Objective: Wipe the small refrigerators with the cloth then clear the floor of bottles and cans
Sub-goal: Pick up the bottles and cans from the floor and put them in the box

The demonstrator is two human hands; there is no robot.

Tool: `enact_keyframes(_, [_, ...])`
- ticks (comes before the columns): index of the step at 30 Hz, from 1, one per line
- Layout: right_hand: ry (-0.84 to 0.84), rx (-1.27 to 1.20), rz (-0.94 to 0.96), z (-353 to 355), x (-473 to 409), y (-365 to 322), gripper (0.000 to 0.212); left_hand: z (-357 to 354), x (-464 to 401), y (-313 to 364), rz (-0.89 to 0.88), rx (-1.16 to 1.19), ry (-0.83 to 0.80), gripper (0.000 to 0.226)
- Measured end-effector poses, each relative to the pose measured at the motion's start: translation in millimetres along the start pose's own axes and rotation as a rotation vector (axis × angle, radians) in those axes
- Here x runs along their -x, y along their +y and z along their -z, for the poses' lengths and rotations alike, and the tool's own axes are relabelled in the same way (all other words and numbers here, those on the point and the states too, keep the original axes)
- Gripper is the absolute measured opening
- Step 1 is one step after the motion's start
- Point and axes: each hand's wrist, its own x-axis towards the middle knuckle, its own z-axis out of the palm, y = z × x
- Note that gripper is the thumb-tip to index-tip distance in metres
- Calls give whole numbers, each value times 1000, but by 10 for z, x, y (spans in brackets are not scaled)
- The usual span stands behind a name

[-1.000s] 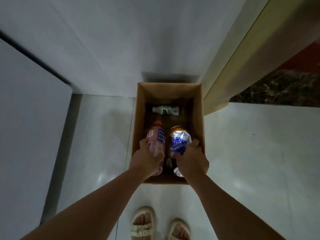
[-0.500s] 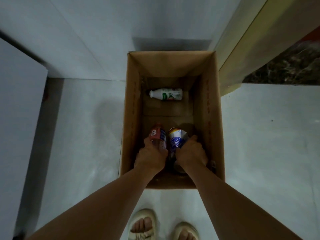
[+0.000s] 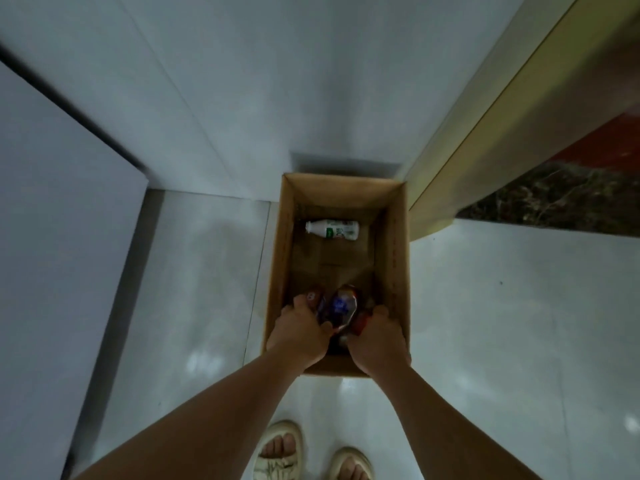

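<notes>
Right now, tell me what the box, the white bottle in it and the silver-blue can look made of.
Box: brown corrugated cardboard, matte, with folded flaps on its bottom.
White bottle: probably plastic, opaque, smooth, with a green printed label.
Can: likely thin metal, shiny silver with blue print, seemingly dented; blurred, so uncertain.

Pale tiled floor [image 3: 194, 289] — cardboard box [image 3: 277, 271] on it, apparently against the wall

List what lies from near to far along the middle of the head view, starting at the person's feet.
Pale sandals → the near wall of the brown cardboard box → the two hands, left hand and right hand → blue-labelled silver can → white plastic bottle lying on its side → the white wall.
</notes>
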Motion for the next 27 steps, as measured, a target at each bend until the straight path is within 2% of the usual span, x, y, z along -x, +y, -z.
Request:
enact_keyframes(3, [5, -26, -4, 315, 306, -96, 59, 269, 306, 129, 0, 30, 5, 55])
enact_keyframes(10, [30, -35, 118, 1402, 1511, -477, 66, 1309, 1511, 394, -102, 28, 68, 43])
enact_keyframes(16, [93, -59, 167, 2087, 2514, -730, 66, 2053, 2570, 636, -197, 91, 114, 59])
enact_keyframes(19, [125, -73, 198, 2315, 2927, -796, 67, 2339, 3011, 701, -240, 110, 154, 56])
enact_keyframes(24, [133, -45, 259, 2576, 3418, -813, 65, 2618, 3568, 695, -240, 165, 209, 63])
enact_keyframes(27, [118, 1, 317, 2681, 3645, -780, 70, 2664, 3880, 665, -214, 219, 239, 69])
